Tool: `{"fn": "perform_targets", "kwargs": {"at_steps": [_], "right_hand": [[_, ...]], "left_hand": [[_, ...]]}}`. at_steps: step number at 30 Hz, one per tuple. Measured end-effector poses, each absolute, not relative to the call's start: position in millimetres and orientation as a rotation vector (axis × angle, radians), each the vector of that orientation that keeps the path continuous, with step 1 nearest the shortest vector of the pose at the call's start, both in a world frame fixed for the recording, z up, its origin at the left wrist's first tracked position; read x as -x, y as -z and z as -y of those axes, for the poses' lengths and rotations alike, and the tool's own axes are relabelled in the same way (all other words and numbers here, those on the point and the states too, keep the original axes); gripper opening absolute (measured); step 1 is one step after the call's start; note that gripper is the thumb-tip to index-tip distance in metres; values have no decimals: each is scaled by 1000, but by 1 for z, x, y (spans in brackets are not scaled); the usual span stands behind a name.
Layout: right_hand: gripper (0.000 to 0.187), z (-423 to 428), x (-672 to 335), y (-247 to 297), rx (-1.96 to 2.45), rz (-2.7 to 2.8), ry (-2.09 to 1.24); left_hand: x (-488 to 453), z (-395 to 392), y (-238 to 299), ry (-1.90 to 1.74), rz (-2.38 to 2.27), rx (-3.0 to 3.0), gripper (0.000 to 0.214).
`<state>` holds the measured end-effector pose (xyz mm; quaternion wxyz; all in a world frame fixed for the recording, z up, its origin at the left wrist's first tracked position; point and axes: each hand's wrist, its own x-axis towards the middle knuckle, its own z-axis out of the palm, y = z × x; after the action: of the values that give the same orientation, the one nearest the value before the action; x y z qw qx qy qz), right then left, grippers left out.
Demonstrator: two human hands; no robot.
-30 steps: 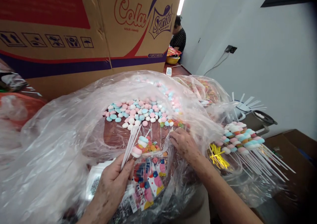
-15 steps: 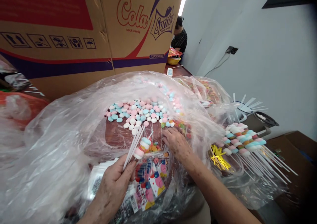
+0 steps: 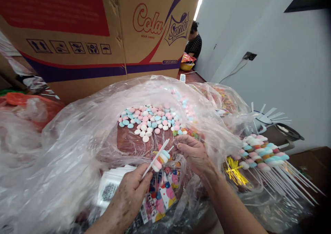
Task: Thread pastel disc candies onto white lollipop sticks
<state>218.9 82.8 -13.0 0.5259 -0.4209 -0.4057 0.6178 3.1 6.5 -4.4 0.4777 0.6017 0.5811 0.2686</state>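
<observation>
My left hand (image 3: 128,194) is closed around a small bundle of white sticks (image 3: 152,163) and a candy skewer (image 3: 164,155) threaded with pink, white, blue and orange pieces. The skewer's bare tip points up and right. Beside that tip is my right hand (image 3: 192,154), thumb and forefinger pinched together; what lies between them is too small to make out. Just beyond my hands, pink, blue and white round candies (image 3: 152,118) lie in an opened clear plastic bag (image 3: 100,109). Small fruit-coloured gummies (image 3: 182,132) are by my right fingertips.
A large cardboard box (image 3: 90,59) stands behind the bag. Finished candy skewers (image 3: 263,151) and gold twist ties (image 3: 235,172) lie at right, near a grey lidded jug (image 3: 284,134). Printed packets (image 3: 159,201) and white cards (image 3: 110,185) are below my hands. A person (image 3: 194,42) sits beyond.
My right hand has lifted from the gummies to beside the skewer tip, and its fingers have pinched together. The left hand has tilted the sticks and skewer rightward. The camera view has shifted slightly.
</observation>
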Motion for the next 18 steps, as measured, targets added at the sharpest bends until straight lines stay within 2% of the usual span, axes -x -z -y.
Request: {"fn": "perform_targets", "kwargs": {"at_steps": [8,18], "right_hand": [[25,-78,-218,17,1008,1051,-1534],[28,-69,-206,15,883,1036,-1800]], "left_hand": [[-5,-10,2,-650,-1386,-1450,42],[-3,-4,9,-767,-1295,-1361,34]]}}
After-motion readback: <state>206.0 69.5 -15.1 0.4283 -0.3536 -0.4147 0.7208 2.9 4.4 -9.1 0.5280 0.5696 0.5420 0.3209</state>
